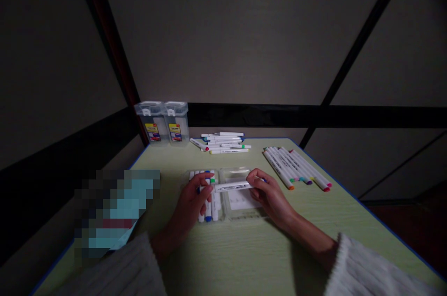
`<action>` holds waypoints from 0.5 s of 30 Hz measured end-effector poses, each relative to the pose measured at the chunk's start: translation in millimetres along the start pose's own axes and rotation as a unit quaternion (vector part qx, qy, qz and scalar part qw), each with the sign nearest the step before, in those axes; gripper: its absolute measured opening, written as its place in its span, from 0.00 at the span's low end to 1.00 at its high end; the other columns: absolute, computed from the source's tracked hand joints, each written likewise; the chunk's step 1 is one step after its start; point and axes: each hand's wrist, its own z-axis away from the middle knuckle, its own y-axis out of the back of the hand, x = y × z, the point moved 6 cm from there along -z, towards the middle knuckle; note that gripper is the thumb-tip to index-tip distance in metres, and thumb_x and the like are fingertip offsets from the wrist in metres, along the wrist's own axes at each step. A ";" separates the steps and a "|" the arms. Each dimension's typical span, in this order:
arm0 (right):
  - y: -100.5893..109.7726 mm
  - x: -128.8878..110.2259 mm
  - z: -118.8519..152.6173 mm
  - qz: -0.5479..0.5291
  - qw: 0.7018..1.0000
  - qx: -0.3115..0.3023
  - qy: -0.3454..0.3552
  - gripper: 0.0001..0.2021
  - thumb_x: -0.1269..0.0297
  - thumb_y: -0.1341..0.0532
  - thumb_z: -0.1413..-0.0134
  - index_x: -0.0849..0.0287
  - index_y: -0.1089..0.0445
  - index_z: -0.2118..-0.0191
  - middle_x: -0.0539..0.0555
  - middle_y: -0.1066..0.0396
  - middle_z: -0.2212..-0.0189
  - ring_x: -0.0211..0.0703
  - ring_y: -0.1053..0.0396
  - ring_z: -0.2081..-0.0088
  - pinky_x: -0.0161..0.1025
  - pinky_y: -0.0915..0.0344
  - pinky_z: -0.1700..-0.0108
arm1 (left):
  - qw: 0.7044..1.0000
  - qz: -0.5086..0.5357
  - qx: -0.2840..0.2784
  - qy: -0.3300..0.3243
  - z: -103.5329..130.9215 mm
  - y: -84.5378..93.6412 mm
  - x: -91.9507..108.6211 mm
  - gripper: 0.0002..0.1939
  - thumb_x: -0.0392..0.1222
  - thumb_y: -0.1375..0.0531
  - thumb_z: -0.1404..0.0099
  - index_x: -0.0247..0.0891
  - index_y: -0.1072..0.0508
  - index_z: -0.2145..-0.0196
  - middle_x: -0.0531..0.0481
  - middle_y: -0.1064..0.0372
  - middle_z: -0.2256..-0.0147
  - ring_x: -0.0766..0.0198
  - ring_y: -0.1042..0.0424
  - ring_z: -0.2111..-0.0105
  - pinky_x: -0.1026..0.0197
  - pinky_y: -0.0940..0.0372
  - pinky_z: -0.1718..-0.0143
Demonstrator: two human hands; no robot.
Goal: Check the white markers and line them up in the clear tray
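Note:
A white marker (232, 187) with dark print on its barrel is held level above an opened clear plastic case (223, 212). My right hand (267, 193) is closed around the marker's right end. At its left end, my left hand (193, 198) grips with the thumb and fingers, the index finger reaching out above. Beneath my left hand, several white markers (214, 207) lie side by side in the case's left half, some with blue or green ends. The right half holds a white paper insert (240, 200), partly covered by my right hand.
Loose markers (225, 142) are piled at the table's far edge. A row of markers with coloured ends (289, 165) lies on the right. Two clear lidded boxes (162, 123) stand at the back left. A pixelated blue item (122, 212) is on the left.

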 end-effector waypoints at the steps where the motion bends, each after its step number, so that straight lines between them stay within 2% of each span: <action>1: -0.2 -0.1 0.0 0.000 1.000 0.000 -0.001 0.07 0.65 0.40 0.62 0.60 0.39 0.80 0.42 0.49 0.89 0.29 0.55 0.84 0.32 0.62 0.81 | 1.000 0.001 0.002 0.001 0.3 0.1 0.4 0.17 0.47 0.45 0.47 0.35 0.36 0.61 0.61 0.43 0.81 0.78 0.48 0.89 0.73 0.53 0.89; 15: 0.2 -0.9 -0.8 -0.012 1.000 0.006 -0.009 0.06 0.66 0.39 0.65 0.60 0.38 0.80 0.43 0.48 0.87 0.29 0.54 0.83 0.32 0.60 0.80 | 1.000 -0.002 0.002 0.002 0.1 2.2 -4.1 0.15 0.46 0.44 0.48 0.36 0.34 0.64 0.60 0.43 0.79 0.78 0.47 0.88 0.72 0.51 0.88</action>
